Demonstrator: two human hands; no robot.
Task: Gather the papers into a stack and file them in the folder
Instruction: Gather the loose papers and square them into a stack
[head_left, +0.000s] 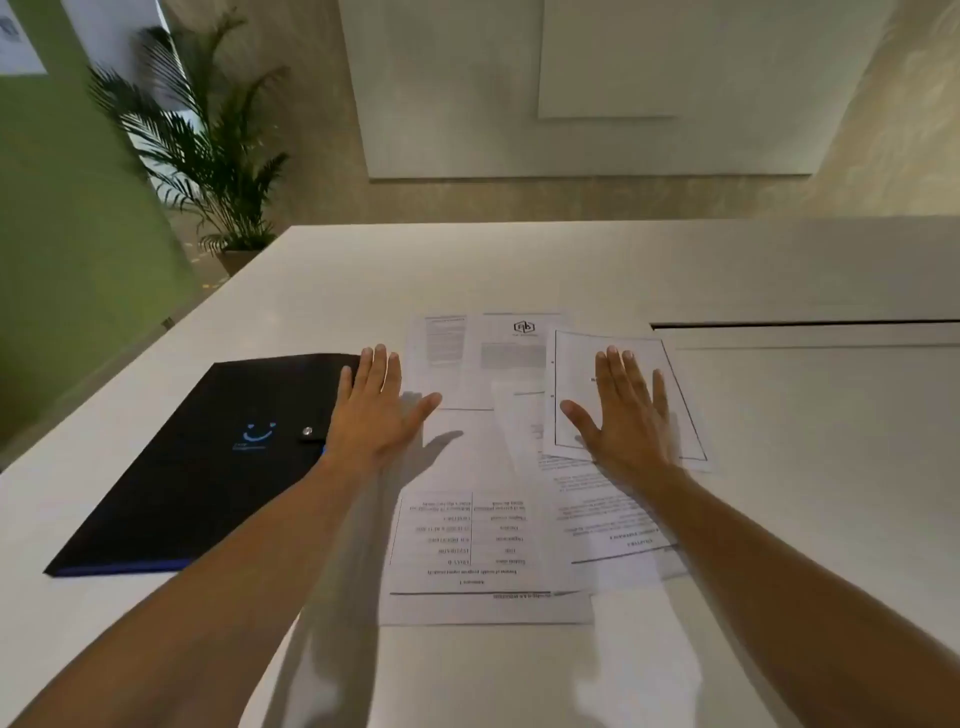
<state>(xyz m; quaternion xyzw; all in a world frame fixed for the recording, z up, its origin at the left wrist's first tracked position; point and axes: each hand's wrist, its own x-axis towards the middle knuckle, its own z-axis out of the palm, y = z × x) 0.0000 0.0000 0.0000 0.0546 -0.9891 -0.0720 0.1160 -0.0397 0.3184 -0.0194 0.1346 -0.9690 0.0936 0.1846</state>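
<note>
Several printed white papers lie spread and overlapping on the white table (519, 270). A large sheet with a table of text (478, 545) is nearest me. A sheet with a logo (519, 353) lies farther back, and a bordered sheet (576, 364) sits tilted at the right. A closed black folder (218, 457) with a blue smile mark and a snap button lies to the left. My left hand (376, 405) is flat, fingers apart, over the folder's right edge and the papers' left side. My right hand (623, 410) rests flat, palm down, on the bordered sheet.
A potted palm (208, 150) stands on the floor beyond the table's far left corner, beside a green wall (62, 249). A dark slot (805, 325) runs across the table surface at the right. White panels hang on the back wall.
</note>
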